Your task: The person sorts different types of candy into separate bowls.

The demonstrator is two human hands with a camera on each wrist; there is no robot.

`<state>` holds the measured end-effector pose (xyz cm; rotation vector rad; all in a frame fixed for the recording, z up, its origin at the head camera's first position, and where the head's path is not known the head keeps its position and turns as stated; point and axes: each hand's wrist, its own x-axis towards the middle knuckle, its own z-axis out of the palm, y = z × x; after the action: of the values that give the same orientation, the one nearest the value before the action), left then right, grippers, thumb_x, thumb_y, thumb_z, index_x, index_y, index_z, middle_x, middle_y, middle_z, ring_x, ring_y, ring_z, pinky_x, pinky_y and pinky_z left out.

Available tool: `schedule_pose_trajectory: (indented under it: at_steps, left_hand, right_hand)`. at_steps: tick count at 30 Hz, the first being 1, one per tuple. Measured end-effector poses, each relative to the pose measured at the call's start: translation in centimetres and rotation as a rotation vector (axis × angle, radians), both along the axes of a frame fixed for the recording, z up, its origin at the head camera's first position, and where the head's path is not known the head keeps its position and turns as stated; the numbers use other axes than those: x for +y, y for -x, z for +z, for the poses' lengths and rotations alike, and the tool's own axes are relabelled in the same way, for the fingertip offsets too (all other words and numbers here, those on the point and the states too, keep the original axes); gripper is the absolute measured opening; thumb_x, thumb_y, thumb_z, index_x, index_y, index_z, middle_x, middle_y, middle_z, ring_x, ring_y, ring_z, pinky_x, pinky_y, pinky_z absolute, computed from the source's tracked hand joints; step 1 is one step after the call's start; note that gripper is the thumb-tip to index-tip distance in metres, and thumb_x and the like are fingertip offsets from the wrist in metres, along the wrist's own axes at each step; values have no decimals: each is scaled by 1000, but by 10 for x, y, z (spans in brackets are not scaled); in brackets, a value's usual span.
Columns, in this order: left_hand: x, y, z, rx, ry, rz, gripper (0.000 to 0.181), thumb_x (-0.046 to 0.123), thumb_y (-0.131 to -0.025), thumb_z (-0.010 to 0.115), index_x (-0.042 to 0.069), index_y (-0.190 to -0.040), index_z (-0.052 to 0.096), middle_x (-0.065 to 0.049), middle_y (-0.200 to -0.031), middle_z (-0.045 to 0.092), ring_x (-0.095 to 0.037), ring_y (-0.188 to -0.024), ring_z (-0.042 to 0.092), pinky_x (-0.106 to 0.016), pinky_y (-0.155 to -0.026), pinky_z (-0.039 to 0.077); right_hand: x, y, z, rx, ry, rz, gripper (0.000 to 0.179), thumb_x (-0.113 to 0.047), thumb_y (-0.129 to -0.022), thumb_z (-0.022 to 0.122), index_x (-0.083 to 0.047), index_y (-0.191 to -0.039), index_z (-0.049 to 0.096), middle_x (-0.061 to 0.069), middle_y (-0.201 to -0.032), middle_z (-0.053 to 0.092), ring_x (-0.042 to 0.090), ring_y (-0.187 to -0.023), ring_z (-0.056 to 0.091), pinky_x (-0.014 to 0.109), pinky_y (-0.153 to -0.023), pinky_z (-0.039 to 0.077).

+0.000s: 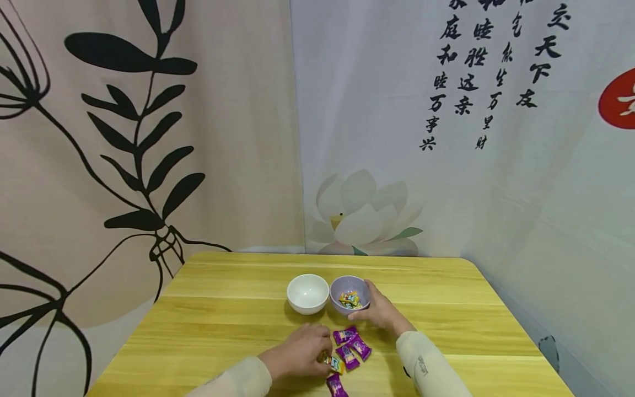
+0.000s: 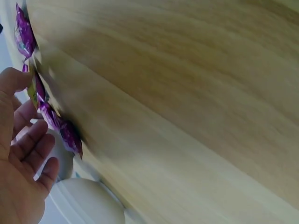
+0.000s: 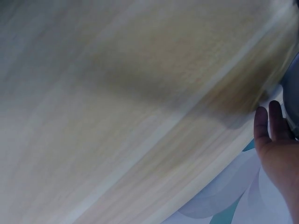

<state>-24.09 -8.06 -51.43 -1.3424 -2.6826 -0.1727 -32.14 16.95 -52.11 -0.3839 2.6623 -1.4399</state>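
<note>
In the head view, clock directions run from the lavender bowl (image 1: 342,284), which stands on the bench (image 1: 223,309) and contains yellow-wrapped sweets (image 1: 350,300). The right hand (image 1: 381,310), at four o'clock, grips the bowl's side between thumb and fingers. The left hand (image 1: 303,351), at half past seven, pinches a yellow sweet (image 1: 337,364) beside purple sweets (image 1: 348,357) at six o'clock. A white bowl (image 1: 307,294) stands at nine o'clock.
</note>
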Motion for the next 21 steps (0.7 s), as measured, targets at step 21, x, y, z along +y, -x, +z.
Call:
schedule_pose_trajectory:
  at_steps: [21]
  left_hand:
    - [-4, 17, 31, 77, -154, 103, 19, 39, -78, 80, 23, -86, 73, 12, -89, 59, -8, -86, 54, -23, -72, 42]
  right_hand:
    - [-1, 1, -2, 6, -28, -3, 112, -33, -71, 91, -1, -154, 22, 20, -142, 46, 40, -128, 47, 59, -108, 34]
